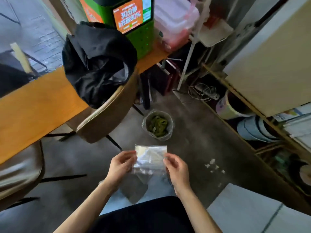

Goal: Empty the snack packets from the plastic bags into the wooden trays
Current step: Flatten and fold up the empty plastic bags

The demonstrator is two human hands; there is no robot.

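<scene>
Both hands hold one clear plastic bag (pixel 150 158) in the air, low in the view and straight on the near side of the small waste bin (pixel 157 125) that stands on the grey floor. The left hand (pixel 121 163) pinches the bag's left edge between thumb and curled fingers, and the right hand (pixel 175 167) pinches its right edge the same way, so the bag hangs stretched between them with its lower part sagging down over the person's lap. The bag looks crumpled and see-through; whether any snack packet is left inside it cannot be told. The waste bin is lined with a clear liner and holds green wrappers. To the left of the bin stands a tan chair (pixel 107 115) with a black garment (pixel 97 64) draped over its back, pushed up against an orange-brown wooden table (pixel 33 105). Beyond the bin, on the table's far end, stands a green and orange machine (pixel 133 19) with a lit screen. To the right of the bin, small white scraps (pixel 214 165) lie on the floor beside a low wooden shelf (pixel 244 132) holding tubs and jars.
</scene>
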